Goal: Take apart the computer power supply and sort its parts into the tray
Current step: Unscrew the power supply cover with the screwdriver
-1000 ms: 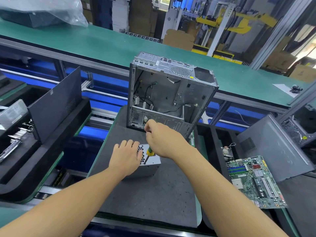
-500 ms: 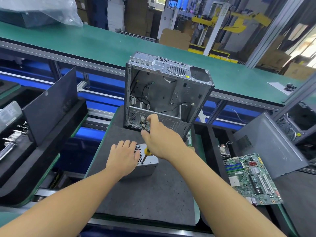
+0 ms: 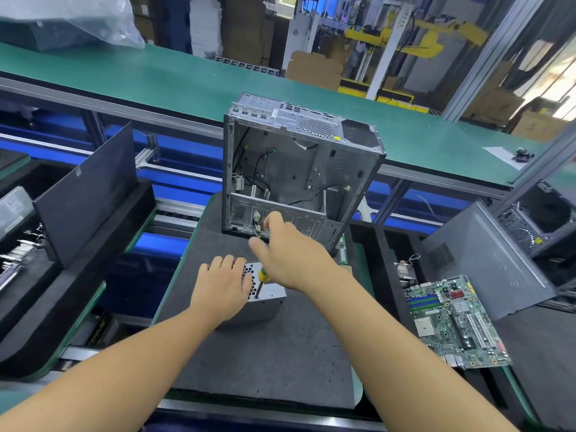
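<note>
The power supply [image 3: 270, 304], a small silver box, lies on the dark foam mat [image 3: 265, 363] just in front of the open computer case [image 3: 311, 163], on the person's side of it. The left hand [image 3: 223, 286] rests flat on the box's top, fingers loose and spread over the perforated grille at the edge nearest the case, holding nothing. The right hand [image 3: 291, 260] hangs above the box, between it and the case's lower front edge, and grasps a screwdriver [image 3: 263, 277] with a yellow and green handle. The handle shows below the palm; the shaft slants down, and its tip meets the top of the power supply just beside the left fingertips. The right thumb and forefinger are blurred and stick out toward the case.

To the right of the case, a motherboard [image 3: 452, 319] lies in a black foam tray [image 3: 381, 247], with a grey side panel [image 3: 486, 263] leaning beyond it. A black panel [image 3: 84, 194] stands to the left of the case. A green conveyor belt [image 3: 187, 85] runs behind the case.
</note>
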The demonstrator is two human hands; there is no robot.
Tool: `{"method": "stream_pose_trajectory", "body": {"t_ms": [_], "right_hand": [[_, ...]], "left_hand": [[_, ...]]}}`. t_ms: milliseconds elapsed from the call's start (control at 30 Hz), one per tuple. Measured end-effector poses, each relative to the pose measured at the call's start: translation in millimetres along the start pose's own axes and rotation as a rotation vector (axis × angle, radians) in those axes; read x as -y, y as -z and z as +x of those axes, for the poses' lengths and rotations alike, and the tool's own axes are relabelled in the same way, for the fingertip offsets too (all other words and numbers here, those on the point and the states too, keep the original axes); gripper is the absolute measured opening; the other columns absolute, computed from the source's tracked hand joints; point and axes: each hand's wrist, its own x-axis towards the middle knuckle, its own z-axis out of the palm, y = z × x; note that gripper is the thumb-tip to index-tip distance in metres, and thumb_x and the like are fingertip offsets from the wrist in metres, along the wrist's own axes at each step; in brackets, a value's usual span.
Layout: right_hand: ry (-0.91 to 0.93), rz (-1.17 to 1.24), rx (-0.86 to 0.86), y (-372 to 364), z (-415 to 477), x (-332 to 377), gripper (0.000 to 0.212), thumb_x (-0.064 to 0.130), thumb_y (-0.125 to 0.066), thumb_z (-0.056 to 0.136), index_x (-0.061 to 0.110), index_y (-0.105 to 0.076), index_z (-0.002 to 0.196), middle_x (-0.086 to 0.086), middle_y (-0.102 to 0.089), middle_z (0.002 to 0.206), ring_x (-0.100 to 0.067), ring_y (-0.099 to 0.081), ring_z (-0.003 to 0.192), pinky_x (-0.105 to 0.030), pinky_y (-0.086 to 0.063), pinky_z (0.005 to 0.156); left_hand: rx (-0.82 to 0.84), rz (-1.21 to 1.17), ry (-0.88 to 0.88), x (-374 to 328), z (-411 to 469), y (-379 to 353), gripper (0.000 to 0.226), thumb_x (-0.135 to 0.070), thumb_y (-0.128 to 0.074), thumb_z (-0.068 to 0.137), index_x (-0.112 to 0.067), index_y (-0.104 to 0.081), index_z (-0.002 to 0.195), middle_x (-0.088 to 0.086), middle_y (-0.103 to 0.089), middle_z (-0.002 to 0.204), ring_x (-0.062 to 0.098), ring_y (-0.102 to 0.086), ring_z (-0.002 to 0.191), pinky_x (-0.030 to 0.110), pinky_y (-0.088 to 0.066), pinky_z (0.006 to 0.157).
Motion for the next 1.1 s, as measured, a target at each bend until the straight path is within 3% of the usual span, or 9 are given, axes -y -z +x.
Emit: {"method": "stream_pose_trajectory", "body": {"t_ms": [167,267,433,533,667,800,967,1100], "right_hand": [[0.023,-0.008,0.013,0,3,-3,0.023,0.025,-0.035,0.104,0.014,-0.035,0.125,-0.008,-0.057,0.102,-0.030,-0.058,0.083,-0.043,-0.050,0.073],[0.015,-0.004,0.063,1,4,-6,0.039,0.020,-0.039,0.098,0.017,-0.032,0.136,-0.004,-0.056,0.105,-0.026,-0.058,0.082,-0.037,-0.041,0.065],[0.009,-0.069,0.053,2,3,-10,0.054,0.028,-0.046,0.091,0.020,-0.030,0.142,-0.003,-0.046,0.125,-0.025,-0.049,0.094,-0.035,-0.034,0.073],[0.016,-0.069,0.033,-1,2,-10,0.045,0.031,-0.044,0.092,0.020,-0.035,0.134,-0.003,-0.046,0.122,-0.027,-0.048,0.100,-0.037,-0.034,0.074],[0.030,-0.090,-0.021,-4,2,-7,0.033,0.040,-0.032,0.103,0.018,-0.037,0.127,-0.005,-0.049,0.117,-0.031,-0.052,0.084,-0.039,-0.038,0.069],[0.078,-0.143,-0.014,-3,1,-5,0.021,0.028,-0.033,0.105,0.016,-0.037,0.121,-0.008,-0.051,0.114,-0.030,-0.049,0.073,-0.038,-0.035,0.065],[0.086,-0.079,0.078,2,1,-1,0.032,0.022,-0.046,0.092,0.020,-0.040,0.123,-0.004,-0.046,0.118,-0.030,-0.051,0.091,-0.038,-0.037,0.072],[0.085,-0.106,0.081,2,-1,-3,0.029,0.030,-0.047,0.091,0.021,-0.042,0.118,-0.001,-0.044,0.110,-0.030,-0.050,0.097,-0.038,-0.035,0.072]], "left_hand": [[0.004,0.015,-0.014,1,0,-2,0.024,-0.037,-0.048,0.093,-0.017,-0.060,0.093,0.001,-0.057,0.082,0.025,-0.052,0.073,0.036,-0.036,0.062],[-0.005,0.011,-0.022,0,0,1,0.039,-0.040,-0.031,0.091,-0.015,-0.061,0.090,0.003,-0.057,0.079,0.027,-0.052,0.070,0.036,-0.037,0.060],[0.005,0.012,-0.013,-1,-1,4,0.042,-0.040,-0.028,0.090,-0.014,-0.061,0.088,0.003,-0.057,0.078,0.027,-0.052,0.069,0.037,-0.039,0.059],[-0.012,0.011,-0.019,-2,0,4,0.040,-0.039,-0.030,0.089,-0.013,-0.061,0.085,0.004,-0.055,0.076,0.028,-0.051,0.067,0.037,-0.038,0.058],[-0.006,0.016,-0.015,-1,0,2,0.020,-0.032,-0.052,0.091,-0.014,-0.059,0.087,0.003,-0.055,0.077,0.027,-0.050,0.069,0.035,-0.032,0.060],[0.042,0.028,0.001,-1,1,2,0.017,-0.032,-0.058,0.090,-0.016,-0.060,0.092,0.003,-0.057,0.082,0.026,-0.051,0.073,0.036,-0.033,0.062],[0.032,0.019,-0.015,-2,0,4,0.016,-0.030,-0.063,0.088,-0.014,-0.063,0.088,0.004,-0.057,0.081,0.027,-0.052,0.071,0.036,-0.034,0.061],[0.030,0.011,-0.014,-3,0,7,0.038,-0.037,-0.033,0.089,-0.015,-0.064,0.089,0.004,-0.059,0.082,0.027,-0.053,0.072,0.038,-0.039,0.061]]}}
